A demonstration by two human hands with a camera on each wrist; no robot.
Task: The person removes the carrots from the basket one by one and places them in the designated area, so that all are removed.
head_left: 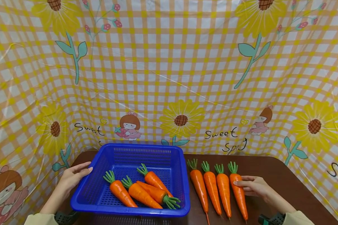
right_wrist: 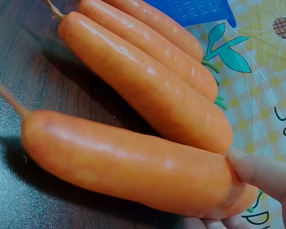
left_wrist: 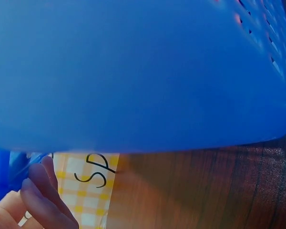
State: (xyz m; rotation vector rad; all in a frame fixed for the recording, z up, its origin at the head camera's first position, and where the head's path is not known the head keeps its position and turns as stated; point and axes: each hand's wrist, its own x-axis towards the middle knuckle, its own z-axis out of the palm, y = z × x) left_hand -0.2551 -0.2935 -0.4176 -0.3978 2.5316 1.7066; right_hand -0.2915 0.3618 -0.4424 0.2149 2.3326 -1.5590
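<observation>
On the left side of the table stands a blue plastic basket point(head_left: 185, 178) with several orange carrots point(head_left: 145, 195) inside, green stem tops on them. My left hand point(head_left: 73, 176) grips its left rim; the left wrist view shows bent fingers point(left_wrist: 43, 202) by the blue edge. To the right of the basket, several carrots lie side by side, stems toward the back. My right hand point(head_left: 256, 187) pinches the rightmost carrot point(head_left: 239, 198) near its stem end, the thumb point(right_wrist: 257, 174) on one side and fingers on the other. Beside it lies another carrot point(head_left: 223, 195).
The brown table point(head_left: 267, 172) has a rounded far right corner. A checked cloth point(head_left: 169, 78) with sunflowers and cartoon figures rises behind it and along both sides. Two more carrots, including the long-tipped one point(head_left: 199, 190), lie close to the basket's right side.
</observation>
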